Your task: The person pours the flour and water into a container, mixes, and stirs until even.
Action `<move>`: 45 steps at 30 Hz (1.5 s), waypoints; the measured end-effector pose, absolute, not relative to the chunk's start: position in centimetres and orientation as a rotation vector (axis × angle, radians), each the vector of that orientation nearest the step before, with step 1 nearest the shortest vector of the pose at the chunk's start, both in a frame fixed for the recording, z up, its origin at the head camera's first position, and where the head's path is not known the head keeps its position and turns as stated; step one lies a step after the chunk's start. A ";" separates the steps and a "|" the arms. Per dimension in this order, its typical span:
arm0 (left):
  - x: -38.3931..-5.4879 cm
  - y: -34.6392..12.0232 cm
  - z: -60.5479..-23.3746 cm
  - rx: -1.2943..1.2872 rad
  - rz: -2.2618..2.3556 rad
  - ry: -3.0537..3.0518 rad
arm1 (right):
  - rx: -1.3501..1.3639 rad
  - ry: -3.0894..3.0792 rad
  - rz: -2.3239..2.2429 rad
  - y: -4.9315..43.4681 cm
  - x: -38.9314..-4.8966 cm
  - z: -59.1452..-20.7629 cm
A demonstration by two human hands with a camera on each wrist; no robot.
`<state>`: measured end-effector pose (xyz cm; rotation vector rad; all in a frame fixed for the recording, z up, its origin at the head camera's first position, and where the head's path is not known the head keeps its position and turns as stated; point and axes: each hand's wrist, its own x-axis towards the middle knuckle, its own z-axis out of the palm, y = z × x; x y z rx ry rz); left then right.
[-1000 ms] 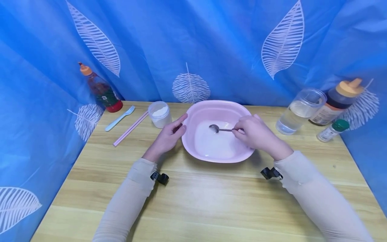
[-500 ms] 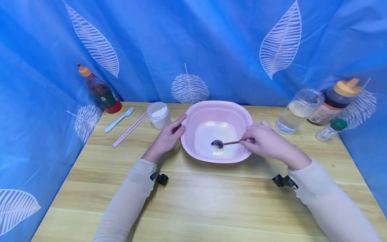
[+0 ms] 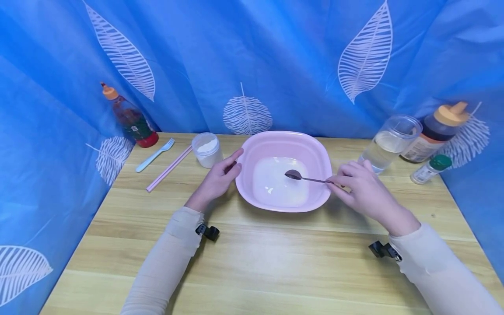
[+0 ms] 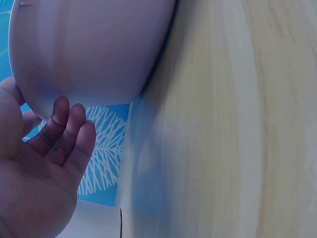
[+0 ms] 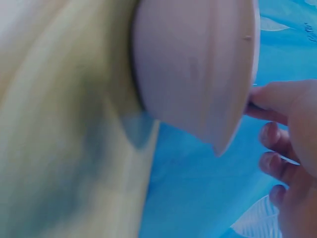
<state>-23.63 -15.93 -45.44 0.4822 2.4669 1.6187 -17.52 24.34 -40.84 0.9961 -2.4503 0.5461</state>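
A pink basin [image 3: 283, 137] stands on the table with a white, milky content [image 3: 277, 183] in its bottom. My left hand [image 3: 215, 179] holds the basin's left rim; in the left wrist view its fingertips meet the outer wall. Between thumb and fingers my right hand [image 3: 364, 188] pinches the handle end of a dark metal spoon [image 3: 293, 174]. The spoon lies across the right rim, its head over the white content. In the right wrist view the basin wall [image 5: 193, 69] hides most of the spoon.
Left of the basin are a jar of white powder [image 3: 207, 153], pink chopsticks [image 3: 169, 168], a light-blue fork [image 3: 155, 156] and a red sauce bottle [image 3: 134, 118]. To the right stand a clear cup of water [image 3: 387, 142], a dark sauce bottle [image 3: 435, 131] and a green-capped shaker [image 3: 431, 169].
My right hand has moved right, out over the basin's right rim, drawing the spoon with it. The spoon's head swung toward the front, then back and right. The left hand stays put.
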 end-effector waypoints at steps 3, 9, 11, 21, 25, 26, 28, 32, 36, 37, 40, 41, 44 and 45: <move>-23.6 -15.9 -45.5 0.478 1.621 2.466 | 1.005 -2.363 0.535 24.7 -17.2 -41.6; -23.6 -15.9 -45.4 0.469 1.613 2.471 | 0.989 -2.254 0.501 25.3 -16.6 -42.4; -23.5 -15.9 -45.5 0.468 1.610 2.472 | 0.999 -2.223 0.489 25.5 -16.4 -42.6; -23.6 -16.0 -45.6 0.461 1.609 2.475 | 0.991 -2.114 0.464 26.5 -15.4 -43.3; -23.6 -15.9 -45.5 0.465 1.607 2.474 | 0.998 -2.096 0.450 26.6 -15.3 -43.6; -23.6 -15.9 -45.4 0.462 1.604 2.475 | 0.994 -2.100 0.448 26.7 -15.3 -43.6; -23.6 -15.9 -45.3 0.459 1.599 2.473 | 0.978 -2.114 0.467 26.7 -15.2 -43.7; -23.6 -15.8 -45.2 0.455 1.595 2.469 | 0.916 -2.148 0.570 26.5 -15.1 -43.8; -23.6 -15.8 -45.2 0.444 1.585 2.475 | 0.849 -2.157 0.726 26.5 -15.0 -44.1; -23.6 -15.8 -45.2 0.443 1.584 2.477 | 0.833 -2.161 0.769 26.5 -15.0 -44.2; -23.6 -15.8 -45.2 0.447 1.584 2.483 | 0.767 -2.173 0.900 26.5 -14.8 -44.4; -23.6 -15.8 -45.2 0.452 1.586 2.482 | 0.735 -2.181 0.942 26.5 -14.7 -44.4; -23.6 -15.8 -45.2 0.457 1.584 2.484 | 0.610 -2.241 1.055 26.4 -14.4 -44.3; -23.6 -15.8 -45.2 0.459 1.582 2.485 | 0.562 -2.267 1.086 26.4 -14.2 -44.2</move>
